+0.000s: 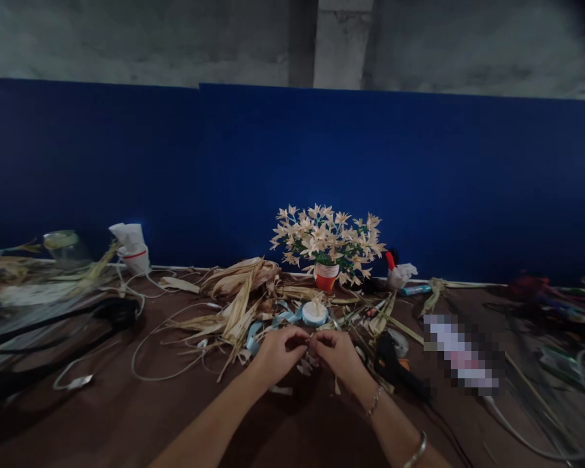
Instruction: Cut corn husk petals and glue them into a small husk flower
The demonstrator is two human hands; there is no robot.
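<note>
My left hand (pixel 281 351) and my right hand (pixel 335 352) meet at the fingertips over the brown table. Each is closed in a pinch, and a small pale piece between them is too small to name. Just beyond the fingers sits a round light-blue tape roll (pixel 314 314) with pale bits on top. Below my fingertips lie small whitish scraps (pixel 304 368). Dried corn husks (pixel 234 318) spread to the left of my hands. Behind them stands a bunch of pale husk-like flowers (pixel 322 237) in a red and white cup (pixel 326 276).
A black glue gun (pixel 394 364) with a cord lies right of my hands. A white cable (pixel 143 377) loops on the left, near a white paper-stuffed cup (pixel 135 250) and a clear jar (pixel 65 249). A blue partition (pixel 224 169) closes off the back.
</note>
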